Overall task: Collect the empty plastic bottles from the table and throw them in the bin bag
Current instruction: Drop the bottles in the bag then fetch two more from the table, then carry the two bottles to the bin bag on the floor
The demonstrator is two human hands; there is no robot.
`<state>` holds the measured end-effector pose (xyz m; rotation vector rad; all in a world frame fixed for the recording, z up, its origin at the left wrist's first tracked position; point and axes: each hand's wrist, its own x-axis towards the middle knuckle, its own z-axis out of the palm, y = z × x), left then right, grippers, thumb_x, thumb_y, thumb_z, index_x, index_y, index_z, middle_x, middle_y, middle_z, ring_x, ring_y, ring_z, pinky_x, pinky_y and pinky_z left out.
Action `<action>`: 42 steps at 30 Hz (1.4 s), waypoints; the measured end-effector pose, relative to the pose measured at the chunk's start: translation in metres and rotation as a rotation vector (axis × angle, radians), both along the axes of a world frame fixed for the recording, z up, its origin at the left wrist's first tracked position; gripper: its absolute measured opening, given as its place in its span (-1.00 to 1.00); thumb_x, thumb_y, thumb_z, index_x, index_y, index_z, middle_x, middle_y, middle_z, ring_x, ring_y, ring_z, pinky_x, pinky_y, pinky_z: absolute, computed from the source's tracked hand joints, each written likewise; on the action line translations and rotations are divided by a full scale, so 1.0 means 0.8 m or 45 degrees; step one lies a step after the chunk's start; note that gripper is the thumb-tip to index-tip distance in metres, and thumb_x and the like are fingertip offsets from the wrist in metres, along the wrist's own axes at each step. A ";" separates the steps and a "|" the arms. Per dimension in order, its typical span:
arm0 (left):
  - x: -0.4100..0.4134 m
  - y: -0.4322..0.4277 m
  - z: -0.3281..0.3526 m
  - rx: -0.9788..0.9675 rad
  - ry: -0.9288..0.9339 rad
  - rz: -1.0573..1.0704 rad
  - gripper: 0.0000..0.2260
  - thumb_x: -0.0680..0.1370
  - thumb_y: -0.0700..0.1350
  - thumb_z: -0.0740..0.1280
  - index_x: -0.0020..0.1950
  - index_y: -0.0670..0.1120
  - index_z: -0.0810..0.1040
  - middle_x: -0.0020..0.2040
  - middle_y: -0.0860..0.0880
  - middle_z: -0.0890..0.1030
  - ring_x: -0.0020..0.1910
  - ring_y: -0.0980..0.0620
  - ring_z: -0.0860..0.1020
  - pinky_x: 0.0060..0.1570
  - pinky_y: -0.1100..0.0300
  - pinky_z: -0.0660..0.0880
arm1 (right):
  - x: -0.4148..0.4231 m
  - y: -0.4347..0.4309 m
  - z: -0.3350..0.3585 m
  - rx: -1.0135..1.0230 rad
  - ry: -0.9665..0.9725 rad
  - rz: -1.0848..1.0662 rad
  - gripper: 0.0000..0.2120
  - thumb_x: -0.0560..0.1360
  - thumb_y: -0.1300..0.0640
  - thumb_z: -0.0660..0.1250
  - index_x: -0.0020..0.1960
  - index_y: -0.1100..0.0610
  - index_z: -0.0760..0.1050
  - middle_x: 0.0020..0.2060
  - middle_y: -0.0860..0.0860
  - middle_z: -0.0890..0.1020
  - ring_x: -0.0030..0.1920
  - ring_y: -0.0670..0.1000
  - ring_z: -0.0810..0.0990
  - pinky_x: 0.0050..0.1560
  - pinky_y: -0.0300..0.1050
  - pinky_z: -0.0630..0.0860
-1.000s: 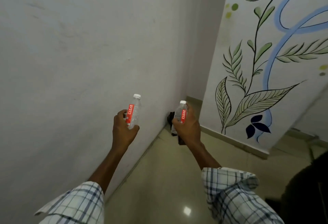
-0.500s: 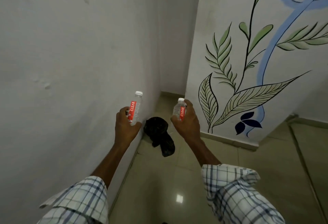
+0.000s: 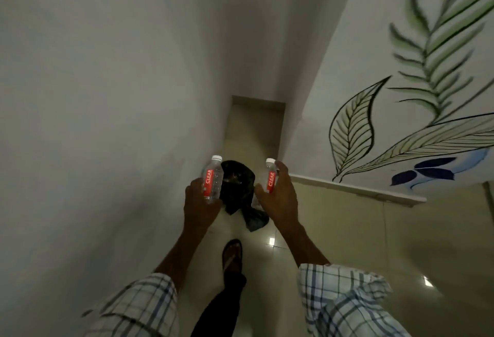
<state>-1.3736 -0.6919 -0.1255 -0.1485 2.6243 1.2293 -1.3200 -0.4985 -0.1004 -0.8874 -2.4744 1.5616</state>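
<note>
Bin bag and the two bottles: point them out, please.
bin bag (image 3: 235, 197), head view, crumpled black side.
left bottle (image 3: 212, 180), head view, red label.
right bottle (image 3: 270, 182), head view, red label.

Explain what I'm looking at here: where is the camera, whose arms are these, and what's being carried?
There is no machine. The camera sits on a person's head and looks forward and down, so the two arms in checked sleeves are the wearer's own. The left hand holds one clear bottle with a red label and white cap. The right hand holds a second bottle of the same kind. Both bottles are upright. Between and beyond the hands, a black bin bag lies crumpled on the tiled floor, in a narrow corner between a plain wall and a wall painted with leaves. A sandalled foot steps towards the bag. No table is in view.
</note>
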 end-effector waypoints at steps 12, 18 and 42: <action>-0.133 -0.003 -0.366 -0.130 -0.407 -0.006 -0.33 0.38 -0.11 0.54 0.40 -0.18 0.34 0.23 -0.21 0.45 0.15 -0.19 0.52 0.07 0.06 0.49 | -0.159 -0.053 -0.368 -0.099 -0.249 0.082 -0.48 0.50 0.03 0.41 0.39 0.10 0.35 0.11 0.00 0.60 0.07 -0.06 0.61 0.14 -0.01 0.60; -0.173 0.007 -0.467 -0.006 -0.267 -0.060 -0.32 0.37 0.08 0.48 0.35 -0.27 0.42 0.26 -0.22 0.53 0.24 -0.04 0.50 0.22 0.01 0.51 | -0.198 -0.060 -0.466 -0.162 -0.302 0.088 -0.33 0.52 -0.22 0.29 0.52 0.03 0.21 0.40 0.05 0.47 0.38 0.05 0.48 0.35 0.11 0.48; -0.016 0.201 -0.009 0.017 0.268 -0.921 -0.37 0.46 -0.14 0.45 0.48 -0.09 0.27 0.41 -0.11 0.34 0.28 -0.10 0.44 0.23 0.09 0.43 | 0.107 0.138 -0.026 0.139 0.118 -0.385 -0.24 0.51 -0.13 0.33 0.60 0.03 0.12 0.48 -0.13 0.30 0.43 0.04 0.41 0.40 0.12 0.42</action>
